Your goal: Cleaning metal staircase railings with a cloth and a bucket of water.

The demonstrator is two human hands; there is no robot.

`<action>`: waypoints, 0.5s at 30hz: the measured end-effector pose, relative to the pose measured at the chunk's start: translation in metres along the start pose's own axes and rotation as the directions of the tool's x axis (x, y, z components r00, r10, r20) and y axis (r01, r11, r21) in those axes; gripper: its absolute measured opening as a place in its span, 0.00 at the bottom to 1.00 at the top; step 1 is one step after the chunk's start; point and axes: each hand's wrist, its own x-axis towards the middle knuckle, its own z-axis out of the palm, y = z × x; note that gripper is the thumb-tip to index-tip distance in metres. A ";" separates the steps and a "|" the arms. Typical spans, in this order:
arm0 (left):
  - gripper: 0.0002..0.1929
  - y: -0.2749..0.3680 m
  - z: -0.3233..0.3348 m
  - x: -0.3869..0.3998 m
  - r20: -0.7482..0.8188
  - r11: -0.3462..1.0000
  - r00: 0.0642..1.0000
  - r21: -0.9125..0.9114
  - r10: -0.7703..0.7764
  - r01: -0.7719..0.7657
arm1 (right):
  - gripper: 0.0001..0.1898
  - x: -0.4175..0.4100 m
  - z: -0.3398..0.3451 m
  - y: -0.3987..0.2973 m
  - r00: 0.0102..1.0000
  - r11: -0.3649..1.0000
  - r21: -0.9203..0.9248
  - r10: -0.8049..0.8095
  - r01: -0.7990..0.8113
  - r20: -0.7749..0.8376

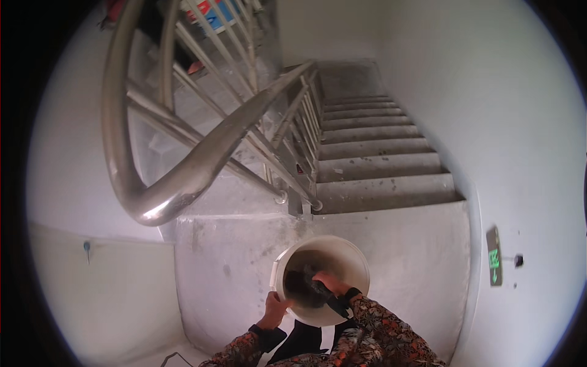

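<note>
A white plastic bucket (360, 270) stands on the landing in front of me, with dark, murky contents. My left hand (275, 306) grips the bucket's near left rim. Inside the bucket's opening, my right hand (331, 283) is closed on a dark, wet cloth-like item (312, 275); its exact kind is unclear. A black object (338, 306) lies under my right wrist, against the bucket's near rim. Dark bands circle both wrists, and the sleeves are patterned.
Concrete stairs (385, 190) descend beyond the landing. A metal handrail (183, 192) curves close at the left. A lit exit sign (494, 259) is on the right wall. Part of a person (151, 23) and a colourful container (215, 16) show behind the railing.
</note>
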 end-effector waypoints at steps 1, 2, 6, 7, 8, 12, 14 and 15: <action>0.25 0.003 0.009 0.001 -0.025 0.999 1.000 -0.043 -0.004 0.003 | 0.17 0.000 -0.012 -0.016 1.000 1.000 0.015 -0.015 0.016 -0.025; 0.24 0.007 0.019 0.003 -0.070 0.987 0.997 -0.159 -0.034 0.023 | 0.17 -0.001 -0.024 -0.032 1.000 1.000 -0.024 -0.016 0.016 0.001; 0.24 0.004 0.053 0.028 -0.147 0.908 0.983 -0.417 -0.111 0.040 | 0.17 -0.020 -0.049 -0.169 0.809 0.809 0.028 -0.588 0.587 0.005; 0.24 -0.001 0.060 0.033 -0.149 0.886 0.978 -0.460 -0.143 0.060 | 0.18 -0.036 -0.046 -0.219 0.688 0.688 0.035 -0.725 0.725 0.013; 0.24 -0.002 0.073 0.037 -0.143 0.869 0.979 -0.492 -0.144 0.056 | 0.16 -0.053 -0.049 -0.265 0.610 0.611 0.063 -0.791 0.789 0.030; 0.23 -0.030 0.103 0.078 -0.163 0.898 0.966 -0.424 -0.200 0.114 | 0.14 -0.088 -0.034 -0.382 0.109 0.034 -0.283 -0.961 0.958 0.253; 0.21 -0.069 0.116 0.092 -0.149 0.922 0.984 -0.385 -0.098 0.033 | 0.17 -0.098 -0.008 -0.412 0.033 -0.084 -0.336 -0.943 0.938 0.330; 0.19 -0.064 0.123 0.099 -0.120 0.911 0.971 -0.384 -0.208 0.147 | 0.19 -0.097 -0.002 -0.426 0.024 -0.134 -0.390 -0.927 0.911 0.375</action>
